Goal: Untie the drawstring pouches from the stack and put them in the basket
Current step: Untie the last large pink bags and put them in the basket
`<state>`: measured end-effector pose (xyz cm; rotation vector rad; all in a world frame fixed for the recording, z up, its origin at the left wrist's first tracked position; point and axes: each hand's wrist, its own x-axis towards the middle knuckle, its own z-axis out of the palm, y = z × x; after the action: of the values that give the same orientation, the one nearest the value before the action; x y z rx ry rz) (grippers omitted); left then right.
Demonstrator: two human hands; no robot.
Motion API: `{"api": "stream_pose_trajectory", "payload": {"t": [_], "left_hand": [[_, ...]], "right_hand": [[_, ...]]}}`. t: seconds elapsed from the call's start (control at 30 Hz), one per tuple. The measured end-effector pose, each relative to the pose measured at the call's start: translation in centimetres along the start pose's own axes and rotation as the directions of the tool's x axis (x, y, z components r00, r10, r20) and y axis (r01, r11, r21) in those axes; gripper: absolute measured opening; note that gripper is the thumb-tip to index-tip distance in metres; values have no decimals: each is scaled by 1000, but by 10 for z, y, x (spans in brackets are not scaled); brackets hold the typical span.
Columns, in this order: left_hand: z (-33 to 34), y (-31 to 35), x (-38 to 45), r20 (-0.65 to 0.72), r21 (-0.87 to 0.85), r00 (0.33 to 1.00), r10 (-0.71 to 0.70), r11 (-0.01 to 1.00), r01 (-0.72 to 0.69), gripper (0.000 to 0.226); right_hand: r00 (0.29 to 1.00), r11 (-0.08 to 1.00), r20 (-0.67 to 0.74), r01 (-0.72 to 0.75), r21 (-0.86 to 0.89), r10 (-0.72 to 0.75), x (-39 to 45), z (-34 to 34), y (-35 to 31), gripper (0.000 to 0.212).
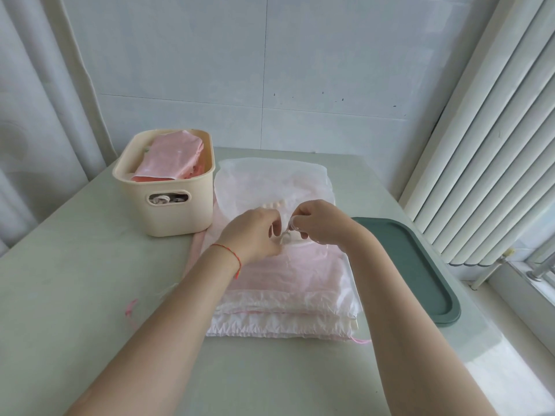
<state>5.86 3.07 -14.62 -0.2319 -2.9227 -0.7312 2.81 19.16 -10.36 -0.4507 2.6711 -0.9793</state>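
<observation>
Pale green counter (75,280) set against a white tiled wall, window blinds (492,145) at far right. Up and left of the hands, a cream basket (168,205) is seen, pink pouches (172,159) already lying inside. Left hand (255,232), red thread at the wrist, is curled with fingertips pinching the white drawstring (286,232). Beneath both hands a stack of sheer pink and white pouches (285,289) is spread flat. Right hand (321,222) is closed on the same drawstring, close beside the left hand. Just right of the right forearm, a dark green tray (420,265) is noted.
</observation>
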Motion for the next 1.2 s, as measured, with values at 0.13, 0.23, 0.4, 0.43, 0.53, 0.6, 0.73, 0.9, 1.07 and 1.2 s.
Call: {"api": "stream_pose_trajectory", "payload": {"t": [0.13, 0.23, 0.4, 0.43, 0.53, 0.6, 0.73, 0.9, 1.07, 1.2], "left_hand": [[-1, 3, -1, -95, -9, 995, 7, 1000, -7, 14], [-4, 2, -2, -97, -21, 995, -19, 1000, 17, 25], [10, 8, -3, -56, 115, 998, -20, 993, 26, 27], [11, 9, -3, -87, 137, 996, -10, 990, 22, 20], [10, 7, -2, -154, 173, 988, 17, 985, 10, 18], [8, 5, -2, -186, 197, 982, 37, 980, 0, 26], [10, 0, -1, -169, 166, 986, 1, 986, 28, 27], [5, 2, 0, -117, 90, 993, -6, 996, 17, 20], [2, -4, 0, -176, -44, 984, 33, 998, -41, 14], [0, -10, 3, -261, -120, 962, 80, 986, -114, 13]], "right_hand": [[999, 996, -45, -20, 92, 25, 1, -3, 2, 19], [998, 994, -55, -38, 105, 44, 2, -5, 5, 19], [999, 987, -1, -50, 150, 50, 1, -3, 5, 21], [998, 987, 4, -57, 150, 57, 1, -3, 5, 21], [996, 999, -82, -42, -23, 40, 3, -10, 9, 21], [988, 968, -154, -58, -246, 20, 3, -14, 12, 21], [933, 919, -358, -120, -375, -24, 2, -21, 13, 39], [987, 935, -44, 133, -328, -155, 1, 2, 7, 17], [980, 902, -98, 116, -415, -171, 12, 17, 11, 12], [967, 933, -143, 155, -324, -210, 12, 13, 14, 14]]}}
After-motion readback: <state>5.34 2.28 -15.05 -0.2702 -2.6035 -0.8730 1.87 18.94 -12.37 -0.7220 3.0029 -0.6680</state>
